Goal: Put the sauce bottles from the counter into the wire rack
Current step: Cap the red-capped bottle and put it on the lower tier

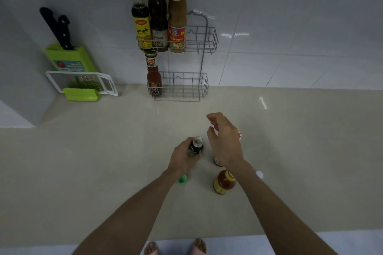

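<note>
A two-tier wire rack [204, 36] hangs on the tiled wall. Its upper shelf holds three tall sauce bottles [158, 20] at the left; the lower shelf [186, 86] holds one red sauce bottle [154, 76] at its left end. On the counter, my left hand [184, 156] is wrapped around a small dark bottle [196, 146] standing upright. My right hand [224, 141] hovers open just right of it, above a bottle [217, 161] that it mostly hides. An orange sauce bottle [223, 181] stands nearer me. A green cap [182, 179] shows beneath my left wrist.
A green knife block [70, 58] with black-handled knives leans at the back left, with a white grater [83, 83] and green holder [80, 94] in front. A white cap [259, 174] peeks out beside my right forearm. The counter's front edge runs near my feet.
</note>
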Tool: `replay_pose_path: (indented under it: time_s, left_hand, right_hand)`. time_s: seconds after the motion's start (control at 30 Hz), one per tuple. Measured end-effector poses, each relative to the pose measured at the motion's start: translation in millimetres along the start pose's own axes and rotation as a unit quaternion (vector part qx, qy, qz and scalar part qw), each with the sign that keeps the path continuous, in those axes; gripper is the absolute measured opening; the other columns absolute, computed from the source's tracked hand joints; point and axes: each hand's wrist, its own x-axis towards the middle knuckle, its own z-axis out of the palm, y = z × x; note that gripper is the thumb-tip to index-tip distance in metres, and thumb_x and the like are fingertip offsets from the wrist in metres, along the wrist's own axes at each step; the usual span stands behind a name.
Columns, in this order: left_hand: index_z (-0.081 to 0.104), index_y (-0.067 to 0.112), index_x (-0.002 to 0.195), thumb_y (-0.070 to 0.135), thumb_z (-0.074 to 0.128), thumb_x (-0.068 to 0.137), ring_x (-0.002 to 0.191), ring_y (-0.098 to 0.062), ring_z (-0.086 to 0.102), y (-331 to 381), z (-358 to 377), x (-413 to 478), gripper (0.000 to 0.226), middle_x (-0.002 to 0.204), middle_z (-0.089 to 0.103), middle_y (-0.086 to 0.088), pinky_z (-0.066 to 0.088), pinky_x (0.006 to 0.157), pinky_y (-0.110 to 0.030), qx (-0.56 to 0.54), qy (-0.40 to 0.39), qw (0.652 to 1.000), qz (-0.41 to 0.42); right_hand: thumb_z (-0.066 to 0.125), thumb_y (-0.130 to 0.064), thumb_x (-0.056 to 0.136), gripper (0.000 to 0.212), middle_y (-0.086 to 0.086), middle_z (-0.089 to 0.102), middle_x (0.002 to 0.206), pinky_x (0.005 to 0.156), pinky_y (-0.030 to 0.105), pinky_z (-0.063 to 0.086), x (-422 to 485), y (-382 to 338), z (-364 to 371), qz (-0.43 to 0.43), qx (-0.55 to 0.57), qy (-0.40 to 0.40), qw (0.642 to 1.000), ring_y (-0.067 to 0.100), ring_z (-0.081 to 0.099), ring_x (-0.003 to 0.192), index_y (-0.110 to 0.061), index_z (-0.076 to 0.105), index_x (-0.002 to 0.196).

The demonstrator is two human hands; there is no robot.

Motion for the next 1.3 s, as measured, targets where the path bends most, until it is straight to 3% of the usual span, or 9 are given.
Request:
replay_pose_path:
  time_s: [0.17, 0.47, 0.67, 0.73, 0.83, 0.97, 1.07, 1.17, 1.3]
  left_hand:
    - [0.063, 0.025, 0.109, 0.012, 0.070, 0.074, 0.099, -0.020, 0.063, -8, -16, -5, 0.037, 0.103, 0.069, 0.000, 0.047, 0.087, -0.027, -0.026, 0.060, 0.998, -0.010]
    - [0.060, 0.034, 0.102, 0.021, 0.071, 0.069, 0.095, -0.019, 0.066, -32, -47, -8, 0.037, 0.097, 0.070, 0.004, 0.050, 0.084, -0.031, -0.026, 0.119, 0.992, -0.028]
    - [0.044, 0.009, 0.128, 0.013, 0.079, 0.068, 0.111, -0.022, 0.053, -35, -48, -12, 0.070, 0.121, 0.053, -0.004, 0.043, 0.092, -0.031, 0.005, 0.094, 0.993, -0.067]
    - [0.044, -0.002, 0.120, 0.012, 0.078, 0.067, 0.112, -0.033, 0.049, -40, -42, -18, 0.064, 0.121, 0.048, -0.016, 0.041, 0.090, -0.033, 0.059, 0.133, 0.985, -0.093]
    - [0.049, 0.000, 0.108, 0.010, 0.073, 0.070, 0.104, -0.034, 0.048, -38, -31, -36, 0.047, 0.111, 0.050, -0.017, 0.039, 0.088, -0.035, 0.081, 0.174, 0.978, -0.086]
    - [0.055, 0.009, 0.100, 0.008, 0.070, 0.074, 0.095, -0.023, 0.053, -33, -12, -56, 0.030, 0.099, 0.053, -0.006, 0.045, 0.083, -0.029, 0.067, 0.124, 0.990, 0.002]
    - [0.056, 0.013, 0.107, 0.011, 0.068, 0.080, 0.099, -0.013, 0.053, -20, 0, -55, 0.030, 0.106, 0.056, 0.002, 0.040, 0.085, -0.017, 0.071, 0.038, 0.996, 0.048]
    - [0.052, 0.017, 0.122, 0.017, 0.065, 0.084, 0.112, -0.010, 0.050, -5, 9, -45, 0.040, 0.120, 0.054, 0.004, 0.039, 0.094, -0.017, 0.070, -0.027, 0.996, 0.058]
    - [0.048, 0.019, 0.129, 0.022, 0.064, 0.086, 0.118, -0.015, 0.050, 8, 20, -29, 0.046, 0.131, 0.052, -0.001, 0.041, 0.097, -0.023, 0.078, -0.066, 0.994, 0.048]
  right_hand:
    - [0.053, 0.001, 0.086, 0.033, 0.005, 0.064, 0.116, 0.093, 0.037, 0.050, -3, 1, 1, -0.013, -0.007, 0.009, 1.000, 0.018, 0.060, 0.106, -0.011, 0.056, 0.117]
    - [0.052, 0.003, 0.084, 0.034, 0.007, 0.064, 0.115, 0.092, 0.041, 0.050, -5, -5, 16, -0.008, 0.004, -0.023, 1.000, 0.020, 0.060, 0.105, -0.008, 0.055, 0.116]
    - [0.052, 0.003, 0.084, 0.035, 0.007, 0.064, 0.116, 0.092, 0.040, 0.050, -6, -11, 23, -0.021, 0.002, -0.030, 0.999, 0.021, 0.060, 0.106, -0.008, 0.054, 0.117]
    - [0.053, 0.003, 0.085, 0.035, 0.005, 0.063, 0.116, 0.093, 0.039, 0.050, -7, -12, 19, -0.029, -0.001, -0.021, 0.999, 0.020, 0.059, 0.106, -0.009, 0.055, 0.117]
    - [0.057, -0.001, 0.085, 0.034, 0.002, 0.064, 0.115, 0.092, 0.032, 0.048, -11, -9, 2, -0.056, -0.015, 0.011, 0.998, 0.018, 0.057, 0.107, -0.013, 0.058, 0.117]
    - [0.070, -0.017, 0.082, 0.033, -0.001, 0.066, 0.108, 0.082, 0.035, 0.051, -14, 8, -27, -0.088, -0.098, 0.068, 0.989, 0.020, 0.053, 0.104, -0.016, 0.061, 0.115]
    - [0.077, -0.033, 0.076, 0.051, -0.002, 0.062, 0.116, 0.084, 0.033, 0.048, -16, 23, -44, 0.020, -0.086, 0.027, 0.996, 0.020, 0.051, 0.109, -0.020, 0.055, 0.120]
    - [0.083, -0.035, 0.069, 0.059, -0.004, 0.063, 0.116, 0.088, 0.034, 0.051, -16, 36, -54, 0.108, 0.008, -0.029, 0.994, 0.016, 0.058, 0.104, -0.021, 0.055, 0.119]
    - [0.083, -0.025, 0.069, 0.037, -0.002, 0.069, 0.093, 0.076, 0.027, 0.053, -14, 53, -52, 0.103, 0.011, -0.061, 0.993, 0.017, 0.064, 0.087, -0.019, 0.062, 0.099]
